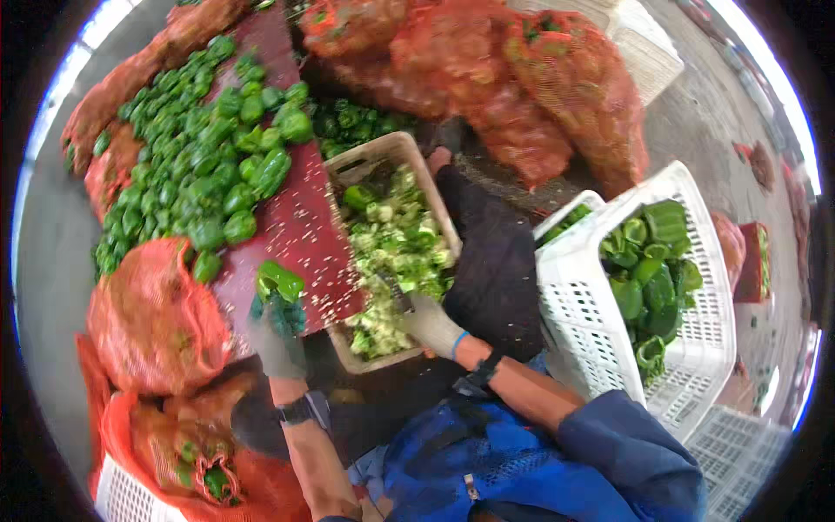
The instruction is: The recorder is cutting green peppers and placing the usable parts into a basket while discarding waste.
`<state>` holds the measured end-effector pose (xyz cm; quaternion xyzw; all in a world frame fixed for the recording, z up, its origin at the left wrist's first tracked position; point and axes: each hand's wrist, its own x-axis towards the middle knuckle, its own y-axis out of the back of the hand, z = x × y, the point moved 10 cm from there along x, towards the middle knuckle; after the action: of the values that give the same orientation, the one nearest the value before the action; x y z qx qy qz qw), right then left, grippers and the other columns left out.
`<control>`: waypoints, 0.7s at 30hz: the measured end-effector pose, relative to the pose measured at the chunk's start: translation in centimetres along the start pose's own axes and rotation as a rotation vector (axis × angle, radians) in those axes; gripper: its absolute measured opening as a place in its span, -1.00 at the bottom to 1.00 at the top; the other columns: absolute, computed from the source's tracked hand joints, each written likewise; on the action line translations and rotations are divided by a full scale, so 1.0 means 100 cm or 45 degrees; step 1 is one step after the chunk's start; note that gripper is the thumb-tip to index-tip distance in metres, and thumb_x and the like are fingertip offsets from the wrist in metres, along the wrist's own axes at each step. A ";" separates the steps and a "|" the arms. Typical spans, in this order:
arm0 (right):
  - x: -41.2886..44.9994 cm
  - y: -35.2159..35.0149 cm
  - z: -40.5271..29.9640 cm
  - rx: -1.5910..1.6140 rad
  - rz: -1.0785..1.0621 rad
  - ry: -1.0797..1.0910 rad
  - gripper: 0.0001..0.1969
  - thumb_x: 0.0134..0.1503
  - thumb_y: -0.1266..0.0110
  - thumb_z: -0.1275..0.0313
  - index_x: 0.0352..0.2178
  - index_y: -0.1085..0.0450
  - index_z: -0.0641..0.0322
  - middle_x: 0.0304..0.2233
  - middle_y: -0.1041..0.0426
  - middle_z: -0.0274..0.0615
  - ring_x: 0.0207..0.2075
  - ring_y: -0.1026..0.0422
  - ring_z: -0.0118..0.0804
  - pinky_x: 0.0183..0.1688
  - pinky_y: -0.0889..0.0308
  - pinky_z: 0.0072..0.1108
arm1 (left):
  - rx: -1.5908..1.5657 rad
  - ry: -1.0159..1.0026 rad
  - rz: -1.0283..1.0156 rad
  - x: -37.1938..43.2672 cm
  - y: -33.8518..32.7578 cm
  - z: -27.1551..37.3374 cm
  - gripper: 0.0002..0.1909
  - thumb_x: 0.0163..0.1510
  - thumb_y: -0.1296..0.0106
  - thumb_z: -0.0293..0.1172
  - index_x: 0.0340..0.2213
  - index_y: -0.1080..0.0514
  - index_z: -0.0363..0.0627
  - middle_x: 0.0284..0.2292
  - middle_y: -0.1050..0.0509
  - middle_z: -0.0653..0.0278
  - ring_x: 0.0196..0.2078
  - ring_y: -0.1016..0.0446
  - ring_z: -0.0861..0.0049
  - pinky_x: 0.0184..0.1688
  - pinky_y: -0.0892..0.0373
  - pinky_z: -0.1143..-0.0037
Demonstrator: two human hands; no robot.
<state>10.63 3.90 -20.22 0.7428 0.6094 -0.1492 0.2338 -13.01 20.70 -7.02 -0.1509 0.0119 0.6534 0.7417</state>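
My left hand (pixel 277 326), in a glove with a dark green palm, is closed around a green bell pepper (pixel 280 280) above the front edge of a red board (pixel 306 241) strewn with pale seeds. Over a plastic crate (pixel 346 359) of pepper cores and scraps (pixel 391 241), my right hand (pixel 430 323) in a pale glove grips a dark tool, probably a knife (pixel 393 287), its blade blurred. A large heap of whole green bell peppers (pixel 189 156) covers the far left part of the board.
At the right stands a white perforated plastic basket (pixel 580 326) with cut green peppers (pixel 659 280). Stuffed orange mesh sacks (pixel 470 72) lie at the far side; another mesh sack (pixel 156 320) is at the left. More peppers (pixel 352 121) lie beyond the scrap crate.
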 end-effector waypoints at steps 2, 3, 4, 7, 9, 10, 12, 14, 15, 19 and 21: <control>-0.016 -0.015 -0.016 0.108 -0.227 -0.200 -0.58 0.26 -0.21 0.27 0.02 -0.43 0.39 -0.37 -0.54 0.05 -0.59 -0.53 -0.14 -0.49 -0.52 -0.34 | 0.125 -0.046 -0.008 -0.011 -0.048 0.016 -0.59 0.33 -0.04 -0.25 0.08 -0.47 -0.27 -0.36 -0.56 0.27 -0.38 -0.55 0.48 -0.37 -0.48 0.50; -0.016 -0.001 -0.010 0.099 -0.211 -0.185 -0.58 0.26 -0.21 0.27 0.02 -0.43 0.39 -0.37 -0.54 0.05 -0.59 -0.53 -0.14 -0.49 -0.52 -0.34 | 0.234 -0.094 -0.026 -0.022 -0.086 0.019 -0.56 0.30 -0.06 -0.26 0.09 -0.46 -0.30 -0.33 -0.57 0.22 -0.31 -0.57 0.37 -0.28 -0.53 0.42; -0.013 0.002 0.002 0.319 -0.199 -0.161 -0.61 0.25 -0.19 0.36 0.05 -0.42 0.34 -0.43 -0.51 -0.10 -0.63 -0.43 -0.29 -0.57 -0.40 -0.41 | 0.599 -0.401 -0.200 -0.042 -0.129 0.028 -0.47 0.32 -0.05 -0.20 0.18 -0.36 -0.31 -0.18 -0.57 0.12 -0.26 -0.59 0.31 -0.18 -0.54 0.37; -0.010 0.011 0.018 0.525 -0.324 -0.074 -0.57 0.26 -0.18 0.45 0.14 -0.39 0.30 -0.48 -0.46 -0.25 -0.65 -0.34 -0.44 -0.62 -0.30 -0.48 | 0.892 -0.654 -0.873 -0.126 -0.277 0.026 -0.29 0.33 -0.06 -0.12 0.32 -0.18 -0.36 0.06 -0.51 -0.08 -0.08 -0.58 0.15 0.02 -0.51 0.25; -0.001 0.016 0.024 0.533 -0.375 -0.022 -0.50 0.30 -0.19 0.43 0.25 -0.35 0.30 -0.47 -0.44 -0.26 -0.59 -0.38 -0.42 -0.55 -0.35 -0.48 | 0.883 -0.535 -1.517 -0.188 -0.382 0.020 -0.19 0.32 -0.09 -0.11 0.37 -0.10 -0.40 0.14 -0.46 -0.17 0.04 -0.55 0.04 0.13 -0.47 0.19; -0.008 0.000 0.002 0.550 -0.264 -0.063 -0.51 0.31 -0.20 0.42 0.23 -0.37 0.31 -0.46 -0.44 -0.26 -0.57 -0.39 -0.43 -0.53 -0.35 -0.48 | 0.855 -0.484 -1.686 -0.209 -0.412 0.025 -0.14 0.31 -0.10 -0.10 0.39 -0.06 -0.42 0.18 -0.43 -0.21 0.10 -0.54 -0.01 0.19 -0.45 0.16; -0.026 -0.008 -0.029 0.557 -0.153 -0.002 -0.59 0.29 -0.22 0.38 0.13 -0.45 0.32 -0.44 -0.48 -0.27 -0.55 -0.39 -0.44 -0.53 -0.33 -0.48 | 0.492 -0.790 -1.456 -0.216 -0.407 0.045 -0.10 0.18 -0.19 -0.18 0.37 -0.09 -0.45 0.10 -0.46 -0.31 0.17 -0.47 -0.12 0.25 -0.39 0.11; -0.012 0.007 -0.007 0.566 -0.077 -0.037 -0.67 0.27 -0.22 0.38 0.01 -0.49 0.32 -0.47 -0.50 -0.27 -0.58 -0.39 -0.43 -0.55 -0.32 -0.47 | 0.544 -1.048 -1.193 -0.201 -0.380 0.035 -0.17 0.12 -0.22 -0.29 0.35 -0.21 -0.34 -0.01 -0.55 -0.25 0.08 -0.53 -0.12 0.18 -0.44 0.13; -0.008 -0.002 -0.007 0.581 -0.120 -0.051 -0.69 0.25 -0.21 0.41 -0.01 -0.49 0.33 -0.47 -0.51 -0.26 -0.59 -0.40 -0.43 -0.55 -0.32 -0.48 | 0.679 -0.999 -1.132 -0.177 -0.347 0.032 -0.18 0.14 -0.22 -0.29 0.36 -0.21 -0.28 0.00 -0.55 -0.22 0.08 -0.53 -0.12 0.19 -0.44 0.14; -0.006 -0.001 -0.010 0.591 -0.169 -0.135 -0.74 0.17 -0.19 0.51 -0.10 -0.48 0.38 -0.48 -0.51 -0.23 -0.62 -0.42 -0.40 -0.56 -0.35 -0.49 | 0.772 -0.653 -0.420 -0.040 -0.167 0.033 -0.37 0.15 -0.15 -0.57 0.27 -0.38 -0.13 0.01 -0.59 -0.02 0.02 -0.61 0.06 0.09 -0.54 0.25; -0.007 0.010 -0.006 0.484 -0.125 -0.160 -0.72 0.14 -0.18 0.53 -0.11 -0.48 0.41 -0.48 -0.52 -0.24 -0.62 -0.43 -0.40 -0.50 -0.39 -0.51 | 0.940 -0.363 0.029 0.022 -0.069 0.030 -0.46 0.18 -0.08 -0.65 0.21 -0.44 -0.17 -0.02 -0.61 0.08 -0.04 -0.61 0.34 0.03 -0.54 0.34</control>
<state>11.44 3.44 -19.18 0.7322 0.5898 -0.3188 0.1196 -6.55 22.87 -3.17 0.2185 0.1447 0.6278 0.7330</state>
